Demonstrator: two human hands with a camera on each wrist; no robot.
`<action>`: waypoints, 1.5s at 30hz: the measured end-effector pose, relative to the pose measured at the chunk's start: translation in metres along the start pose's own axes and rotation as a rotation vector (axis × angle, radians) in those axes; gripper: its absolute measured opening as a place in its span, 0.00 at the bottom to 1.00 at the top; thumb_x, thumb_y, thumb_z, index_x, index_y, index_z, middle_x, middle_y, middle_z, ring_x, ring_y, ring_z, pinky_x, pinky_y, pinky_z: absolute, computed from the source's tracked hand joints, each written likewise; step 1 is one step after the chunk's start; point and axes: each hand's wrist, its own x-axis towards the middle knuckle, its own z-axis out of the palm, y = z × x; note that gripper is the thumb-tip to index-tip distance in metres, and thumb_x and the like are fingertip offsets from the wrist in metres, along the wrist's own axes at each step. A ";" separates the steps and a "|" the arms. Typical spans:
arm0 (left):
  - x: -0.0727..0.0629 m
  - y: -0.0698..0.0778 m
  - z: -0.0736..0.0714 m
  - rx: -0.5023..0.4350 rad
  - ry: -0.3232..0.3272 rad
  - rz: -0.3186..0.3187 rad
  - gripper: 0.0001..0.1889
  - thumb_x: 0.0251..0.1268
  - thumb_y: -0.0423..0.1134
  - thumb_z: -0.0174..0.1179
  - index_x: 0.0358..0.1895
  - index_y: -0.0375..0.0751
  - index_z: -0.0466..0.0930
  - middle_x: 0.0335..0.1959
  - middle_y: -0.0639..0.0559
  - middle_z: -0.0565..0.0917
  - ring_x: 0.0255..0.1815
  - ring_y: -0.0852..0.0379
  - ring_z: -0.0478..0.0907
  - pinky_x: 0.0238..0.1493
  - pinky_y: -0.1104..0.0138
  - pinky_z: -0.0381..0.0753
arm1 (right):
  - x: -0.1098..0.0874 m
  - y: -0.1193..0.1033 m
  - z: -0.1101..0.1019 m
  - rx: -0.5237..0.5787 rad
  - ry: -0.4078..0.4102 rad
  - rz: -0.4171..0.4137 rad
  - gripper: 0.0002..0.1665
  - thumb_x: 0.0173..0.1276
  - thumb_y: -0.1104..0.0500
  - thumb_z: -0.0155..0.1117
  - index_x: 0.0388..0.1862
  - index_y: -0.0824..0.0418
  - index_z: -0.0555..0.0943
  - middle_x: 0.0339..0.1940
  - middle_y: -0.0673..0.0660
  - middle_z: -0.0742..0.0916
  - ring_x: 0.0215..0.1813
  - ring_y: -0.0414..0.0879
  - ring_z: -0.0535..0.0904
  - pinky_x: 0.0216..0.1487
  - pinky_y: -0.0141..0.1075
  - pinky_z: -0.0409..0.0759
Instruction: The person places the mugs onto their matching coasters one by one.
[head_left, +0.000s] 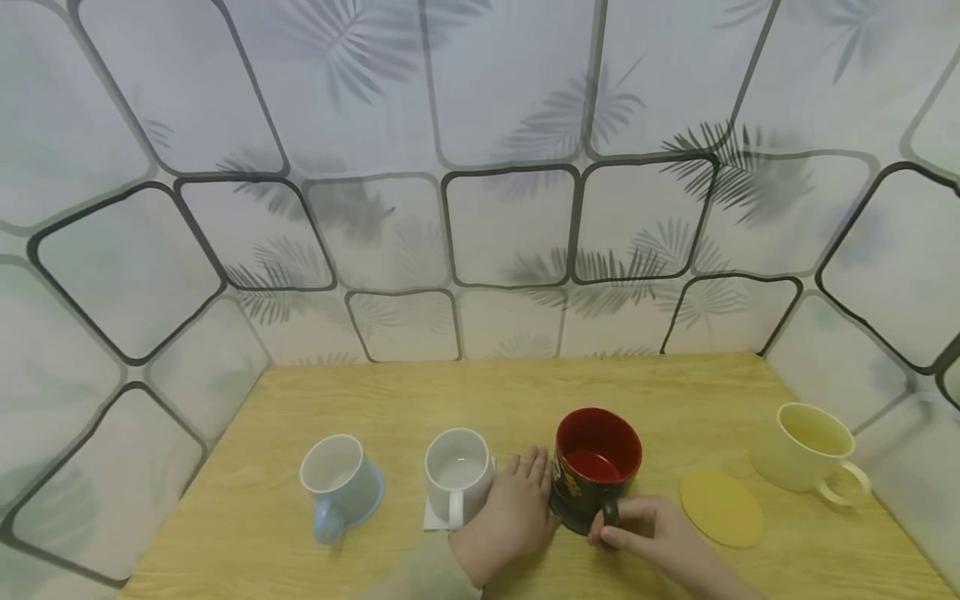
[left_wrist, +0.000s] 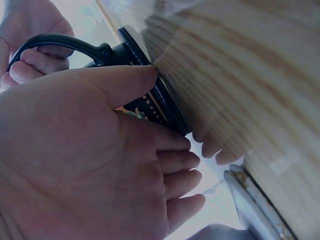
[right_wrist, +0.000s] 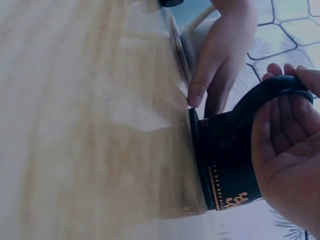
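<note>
Mug (head_left: pixel 592 477), black outside: right hand (head_left: pixel 656 533) curled round handle (head_left: pixel 611 510), five-thirty. Left hand (head_left: pixel 519 510), outstretched, touches mug at eight o'clock.

Wears a pale greenish-cream sleeve (head_left: pixel 427 568), plain-looking, ending at the left wrist (head_left: pixel 476 550), away from the back edge of the surface (head_left: pixel 390 393); bares the left hand (head_left: pixel 517 506), with rounded fingertips (left_wrist: pixel 194 204) and short thumbnail (right_wrist: pixel 196 101); bares the right hand (head_left: pixel 648 536) and wrist.

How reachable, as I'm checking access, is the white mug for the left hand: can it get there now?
Probably yes: the left hand, its fingers extended, lies beside the white mug, and nothing visible stands between the two.
</note>
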 end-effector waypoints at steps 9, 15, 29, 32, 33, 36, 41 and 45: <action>0.002 0.001 0.004 -0.019 -0.009 0.005 0.39 0.79 0.66 0.48 0.83 0.48 0.63 0.86 0.51 0.63 0.87 0.55 0.60 0.85 0.62 0.65 | 0.000 -0.001 -0.005 0.027 -0.043 0.047 0.12 0.81 0.68 0.57 0.46 0.77 0.86 0.42 0.46 0.94 0.48 0.33 0.88 0.52 0.27 0.87; 0.004 0.000 0.008 0.003 0.004 0.008 0.39 0.80 0.67 0.47 0.83 0.48 0.63 0.85 0.51 0.64 0.86 0.55 0.61 0.85 0.62 0.66 | 0.001 -0.003 -0.006 0.007 -0.046 0.015 0.12 0.81 0.70 0.57 0.44 0.77 0.85 0.41 0.46 0.93 0.47 0.31 0.87 0.51 0.28 0.87; 0.004 0.001 0.007 0.011 -0.017 0.000 0.39 0.79 0.68 0.47 0.84 0.50 0.62 0.86 0.53 0.62 0.87 0.56 0.59 0.85 0.63 0.64 | -0.004 -0.003 -0.005 -0.028 -0.022 -0.005 0.11 0.82 0.71 0.55 0.46 0.74 0.84 0.44 0.50 0.93 0.50 0.31 0.87 0.52 0.27 0.87; 0.004 0.001 0.007 0.011 -0.018 0.000 0.39 0.79 0.68 0.47 0.84 0.50 0.62 0.86 0.53 0.62 0.87 0.56 0.59 0.85 0.63 0.64 | -0.005 -0.003 -0.005 -0.028 -0.023 0.012 0.11 0.82 0.70 0.54 0.47 0.74 0.84 0.44 0.50 0.93 0.50 0.31 0.87 0.52 0.27 0.87; 0.004 0.001 0.006 0.012 -0.020 0.000 0.39 0.80 0.68 0.47 0.84 0.50 0.62 0.86 0.53 0.62 0.87 0.56 0.59 0.85 0.62 0.64 | -0.005 -0.003 -0.005 -0.023 -0.024 0.019 0.11 0.82 0.70 0.54 0.47 0.74 0.84 0.45 0.49 0.93 0.51 0.31 0.87 0.52 0.27 0.87; 0.004 0.001 0.006 0.013 -0.021 0.000 0.39 0.80 0.67 0.47 0.84 0.50 0.62 0.86 0.52 0.62 0.87 0.56 0.59 0.85 0.62 0.64 | -0.005 -0.003 -0.005 -0.022 -0.024 0.031 0.12 0.83 0.69 0.54 0.47 0.74 0.84 0.45 0.48 0.92 0.50 0.31 0.87 0.53 0.27 0.87; 0.004 0.001 0.004 0.006 -0.020 0.002 0.39 0.80 0.66 0.48 0.84 0.49 0.63 0.86 0.52 0.63 0.87 0.56 0.59 0.85 0.62 0.65 | -0.005 -0.004 -0.005 -0.101 -0.007 0.048 0.11 0.83 0.68 0.56 0.48 0.71 0.85 0.44 0.49 0.93 0.50 0.30 0.86 0.51 0.26 0.87; 0.003 -0.001 0.002 -0.031 -0.018 0.011 0.39 0.79 0.66 0.49 0.83 0.48 0.63 0.85 0.51 0.64 0.87 0.55 0.60 0.85 0.62 0.65 | -0.005 -0.004 -0.004 -0.196 0.008 0.037 0.10 0.82 0.67 0.58 0.49 0.69 0.85 0.43 0.51 0.92 0.49 0.29 0.85 0.49 0.26 0.85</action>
